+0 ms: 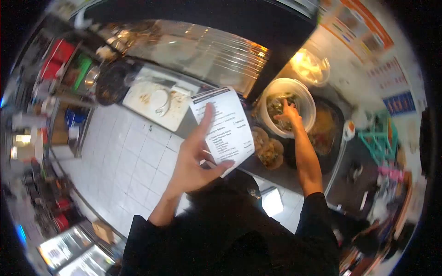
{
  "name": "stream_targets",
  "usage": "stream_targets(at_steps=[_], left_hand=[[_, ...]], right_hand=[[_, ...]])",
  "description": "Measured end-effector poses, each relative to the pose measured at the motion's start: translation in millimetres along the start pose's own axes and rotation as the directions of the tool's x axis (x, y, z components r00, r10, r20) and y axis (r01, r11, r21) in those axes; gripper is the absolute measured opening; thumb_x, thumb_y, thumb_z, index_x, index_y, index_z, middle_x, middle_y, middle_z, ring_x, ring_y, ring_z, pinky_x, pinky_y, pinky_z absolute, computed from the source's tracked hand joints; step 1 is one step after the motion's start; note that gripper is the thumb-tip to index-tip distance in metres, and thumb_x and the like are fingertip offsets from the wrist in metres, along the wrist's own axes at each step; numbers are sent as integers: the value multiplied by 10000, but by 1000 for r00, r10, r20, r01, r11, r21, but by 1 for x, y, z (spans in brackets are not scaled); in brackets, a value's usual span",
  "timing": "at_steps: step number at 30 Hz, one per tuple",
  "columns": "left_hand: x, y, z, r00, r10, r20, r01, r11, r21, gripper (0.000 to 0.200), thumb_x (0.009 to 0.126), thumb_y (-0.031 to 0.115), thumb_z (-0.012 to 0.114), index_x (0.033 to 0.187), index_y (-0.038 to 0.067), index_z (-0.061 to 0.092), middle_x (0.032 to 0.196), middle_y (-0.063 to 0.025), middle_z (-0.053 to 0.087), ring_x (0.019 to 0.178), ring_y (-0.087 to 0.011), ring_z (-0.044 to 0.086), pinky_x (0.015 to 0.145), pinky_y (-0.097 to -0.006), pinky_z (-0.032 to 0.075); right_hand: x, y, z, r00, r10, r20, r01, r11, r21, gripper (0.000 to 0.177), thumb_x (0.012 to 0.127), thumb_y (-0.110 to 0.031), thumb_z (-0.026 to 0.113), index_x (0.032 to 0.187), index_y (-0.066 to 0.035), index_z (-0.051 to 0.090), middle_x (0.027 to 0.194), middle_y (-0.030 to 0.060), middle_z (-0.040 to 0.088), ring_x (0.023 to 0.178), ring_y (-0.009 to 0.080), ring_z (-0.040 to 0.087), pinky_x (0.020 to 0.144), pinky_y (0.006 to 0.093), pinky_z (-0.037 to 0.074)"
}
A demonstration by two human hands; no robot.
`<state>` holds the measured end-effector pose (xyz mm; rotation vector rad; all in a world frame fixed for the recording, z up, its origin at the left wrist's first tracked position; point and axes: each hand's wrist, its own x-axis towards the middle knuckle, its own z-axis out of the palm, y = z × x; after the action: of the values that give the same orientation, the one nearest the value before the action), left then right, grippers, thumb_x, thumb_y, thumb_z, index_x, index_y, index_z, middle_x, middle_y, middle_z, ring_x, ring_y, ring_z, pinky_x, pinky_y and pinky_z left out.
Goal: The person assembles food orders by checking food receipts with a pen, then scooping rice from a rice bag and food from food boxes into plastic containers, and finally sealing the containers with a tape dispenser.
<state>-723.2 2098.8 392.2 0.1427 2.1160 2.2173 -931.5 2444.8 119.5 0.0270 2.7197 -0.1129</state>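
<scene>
My left hand (195, 158) is closed on a printed order slip (226, 126), thumb along its lower edge and a finger up its left side. The paper curves, its text facing me. To the right, my right hand (289, 114) reaches into a white plastic bucket (310, 102), fingers apart over dark green and pale pieces (275, 105) that look like sliced vegetables. Its fingertips are right at these pieces. Close to the bucket's near left side stand clear bowls of food (269, 154).
A white cutting board (142, 89) with crumbs and a white round container (161, 98) lies left on the counter, beside a black pan (112, 83). A glass display case (202, 46) stands behind. Right of the bucket is a food tray (324, 129); a green rack (380, 138) is farther right.
</scene>
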Motion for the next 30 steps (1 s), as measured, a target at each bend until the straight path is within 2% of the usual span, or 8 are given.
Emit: stream_targets(at_steps=[6,12,18,21,22,24,27,30], left_hand=[[-30,22,24,980,40,-197,-44,999,-13,1049,649,-104,694,1503,95,118,1449,-181,348,1228,-206,439,927,-323,461],[-43,26,66,943,83,-323,-91,996,-9,1047,649,-114,678,1502,86,105,1467,-192,310,1167,-180,491,785,-257,521],[-36,25,104,929,116,-353,-109,993,38,1040,648,-128,663,1499,75,102,1490,-204,259,1157,-196,507,740,-247,540],[-28,21,131,930,121,-346,-112,993,46,1042,647,-131,662,1499,75,99,1501,-207,237,1160,-204,511,737,-249,542],[-26,21,135,936,122,-331,-111,993,51,1044,647,-133,663,1499,76,96,1506,-208,226,1164,-208,512,739,-249,542],[-22,22,143,938,121,-324,-108,992,58,1050,646,-135,663,1499,78,89,1509,-208,221,1159,-210,518,739,-252,543],[-17,23,133,950,100,-295,-87,995,56,1064,643,-139,665,1501,85,75,1510,-210,216,1155,-218,527,744,-258,545],[-13,26,132,956,106,-274,-92,994,62,1073,643,-139,666,1501,89,65,1508,-215,217,1152,-224,532,746,-265,546]], right_hand=[[53,19,18,972,-230,-46,230,973,11,664,710,-93,663,1314,-54,389,959,293,628,954,430,613,829,478,494],[32,41,-6,797,-535,-279,570,820,54,349,749,-118,668,1093,-66,643,1003,202,665,935,375,636,821,437,490],[6,45,-54,895,-415,-163,446,839,310,400,764,-190,749,1115,-34,640,988,163,685,877,208,665,745,326,505],[23,78,-41,709,-653,-266,633,424,648,362,750,-105,747,1090,-35,642,785,104,694,708,205,654,655,338,505],[22,81,-43,711,-650,-269,633,424,648,362,750,-105,747,1090,-35,642,785,104,694,708,205,654,655,338,505],[8,70,-48,891,-450,61,375,806,459,397,733,-145,772,1089,-32,639,849,122,696,692,212,656,667,328,517],[24,47,3,806,-591,-37,592,799,109,696,647,-257,828,1220,-24,510,992,230,651,909,362,649,780,449,521],[10,16,0,882,-465,-74,470,878,86,429,735,-168,698,1110,-47,528,999,270,629,981,447,589,799,490,493]])
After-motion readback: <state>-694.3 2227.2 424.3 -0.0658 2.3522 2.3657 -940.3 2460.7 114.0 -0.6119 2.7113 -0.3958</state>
